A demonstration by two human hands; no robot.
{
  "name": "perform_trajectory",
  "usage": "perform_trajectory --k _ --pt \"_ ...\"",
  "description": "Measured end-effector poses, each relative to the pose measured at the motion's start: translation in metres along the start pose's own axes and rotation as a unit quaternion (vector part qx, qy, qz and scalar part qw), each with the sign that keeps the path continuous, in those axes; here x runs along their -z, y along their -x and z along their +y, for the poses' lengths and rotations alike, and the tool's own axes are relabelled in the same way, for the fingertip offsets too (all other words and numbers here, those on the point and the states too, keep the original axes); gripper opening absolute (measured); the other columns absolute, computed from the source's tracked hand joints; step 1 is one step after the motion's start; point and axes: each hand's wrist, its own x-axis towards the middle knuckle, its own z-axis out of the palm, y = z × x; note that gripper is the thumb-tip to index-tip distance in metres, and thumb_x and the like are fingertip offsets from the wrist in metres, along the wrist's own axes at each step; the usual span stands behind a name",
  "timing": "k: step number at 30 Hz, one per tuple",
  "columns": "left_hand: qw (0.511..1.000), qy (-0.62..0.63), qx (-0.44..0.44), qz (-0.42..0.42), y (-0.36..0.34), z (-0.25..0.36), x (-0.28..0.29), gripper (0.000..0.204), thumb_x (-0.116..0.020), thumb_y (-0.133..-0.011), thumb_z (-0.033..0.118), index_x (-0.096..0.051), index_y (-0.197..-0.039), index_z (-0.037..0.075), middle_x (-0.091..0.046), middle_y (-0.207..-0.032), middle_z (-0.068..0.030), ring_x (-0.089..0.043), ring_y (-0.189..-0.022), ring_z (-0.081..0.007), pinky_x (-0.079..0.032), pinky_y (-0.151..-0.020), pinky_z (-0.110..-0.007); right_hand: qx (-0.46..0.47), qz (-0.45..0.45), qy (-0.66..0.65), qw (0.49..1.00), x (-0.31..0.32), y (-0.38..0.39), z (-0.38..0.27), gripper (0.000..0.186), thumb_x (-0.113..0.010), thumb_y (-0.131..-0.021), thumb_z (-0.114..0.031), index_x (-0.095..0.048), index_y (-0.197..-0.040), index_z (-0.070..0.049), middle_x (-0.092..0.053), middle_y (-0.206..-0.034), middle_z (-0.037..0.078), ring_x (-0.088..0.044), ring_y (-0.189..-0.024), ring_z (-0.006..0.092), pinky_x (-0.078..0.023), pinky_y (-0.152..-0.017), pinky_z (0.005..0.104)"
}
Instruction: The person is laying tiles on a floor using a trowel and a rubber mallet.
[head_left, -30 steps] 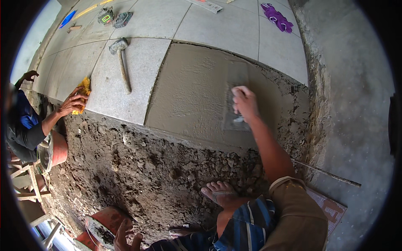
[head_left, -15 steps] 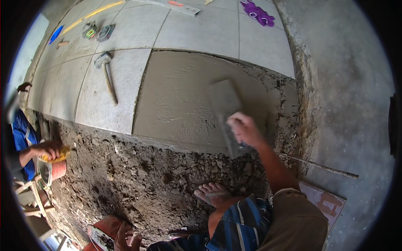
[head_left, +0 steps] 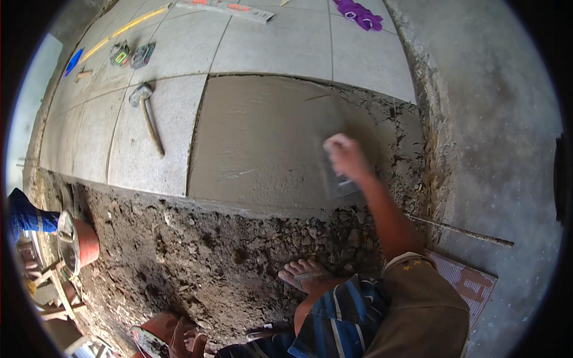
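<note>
My right hand point(head_left: 346, 156) is closed round the handle of a rectangular steel trowel point(head_left: 332, 179), blurred by motion. Its blade lies on a bed of wet grey mortar point(head_left: 256, 137), smooth across most of its left and middle, rougher and broken along the right side. At the lower edge, my left hand point(head_left: 186, 341) has its fingers curled at the rim of a red bucket point(head_left: 161, 325) with dark grey contents. Part of that hand is cut off by the picture's edge.
Pale tiles point(head_left: 274, 45) border the mortar, with a mallet point(head_left: 147, 116), a tape measure point(head_left: 119, 53), a level point(head_left: 227, 8) and purple gloves point(head_left: 359, 14) on them. Rubble soil point(head_left: 197, 250) lies nearer. Another red bucket point(head_left: 86, 241) stands beside a co-worker's blue clothing point(head_left: 33, 216). A rod point(head_left: 459, 230) lies right.
The trowel has swept over the mortar and its blade now sits more upright in view; the mortar's middle looks smoother. The co-worker's hand with a yellow thing has left the far-left bucket.
</note>
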Motion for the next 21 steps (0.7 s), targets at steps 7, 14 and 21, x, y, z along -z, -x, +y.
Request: perform_trajectory --k 7,14,21 --pt "0.995 -0.085 0.034 0.05 0.024 0.028 -0.006 0.061 -0.072 -0.096 0.031 -0.05 -0.146 0.003 -0.068 -0.121 -0.0176 -0.066 -0.11 -0.0306 -0.053 -0.091 -0.041 -0.048 0.153 -0.125 0.979 0.104 0.025 0.044 0.021 -0.058 -0.1 -0.028 -0.061 -0.107 -0.008 -0.048 -0.065 -0.003 -0.047 -0.046 0.0094 -0.04 -0.042 0.0286" --pt "1.0 -0.019 0.02 0.014 0.035 0.026 -0.03 0.059 -0.072 -0.094 0.022 -0.051 -0.145 0.001 -0.064 -0.13 -0.0206 -0.066 -0.111 -0.0296 -0.053 -0.093 -0.041 -0.044 0.09 -0.248 0.964 0.08 -0.015 0.029 0.017 -0.058 -0.1 -0.027 -0.06 -0.105 -0.011 -0.046 -0.064 -0.003 -0.044 -0.046 0.0099 -0.04 -0.043 0.03" --pt "0.998 0.022 0.017 0.06 0.043 0.029 -0.021 0.058 -0.075 -0.091 0.024 -0.055 -0.14 0.0 -0.068 -0.119 -0.0218 -0.066 -0.108 -0.0339 -0.051 -0.093 -0.044 -0.062 -0.057 -0.234 0.969 -0.02 -0.03 -0.017 0.018 -0.059 -0.1 -0.028 -0.058 -0.107 -0.011 -0.042 -0.064 -0.005 -0.041 -0.046 0.0076 -0.037 -0.042 0.0274"
